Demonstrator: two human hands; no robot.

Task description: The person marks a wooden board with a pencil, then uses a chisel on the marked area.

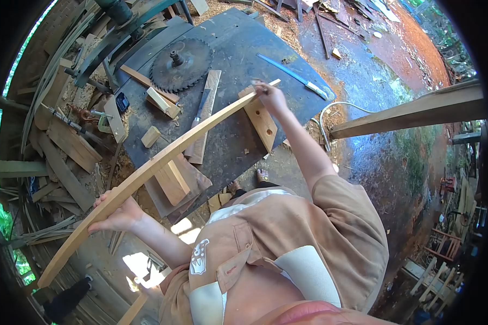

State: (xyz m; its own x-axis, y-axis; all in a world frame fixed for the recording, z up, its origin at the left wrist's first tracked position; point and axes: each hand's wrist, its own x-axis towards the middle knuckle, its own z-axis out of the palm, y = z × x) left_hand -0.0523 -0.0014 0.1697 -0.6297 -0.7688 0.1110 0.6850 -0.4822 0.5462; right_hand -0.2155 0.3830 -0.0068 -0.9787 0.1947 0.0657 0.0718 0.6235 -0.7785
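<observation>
A long, narrow wooden strip (171,150) slants across the view, from the lower left up over the dark work table. My left hand (118,212) is closed around its lower part, thumb on the near side. Close to the strip's upper end, my right hand (271,98) has its fingers bent and closed on the wood; the fingertips are partly blurred. Under that end lies a wooden block with round holes (261,122). A handsaw (202,105) and a flat board (199,147) lie beneath the strip's middle. Nearer me, a thick wood block (172,182) rests on a brownish board.
The dark table (230,49) carries a large circular saw blade (181,64) on a shaft, a blue hacksaw-like tool (293,75) and small wood offcuts (162,103). Lumber scraps (73,143) pile up at left. A wooden beam (412,111) juts in from the right.
</observation>
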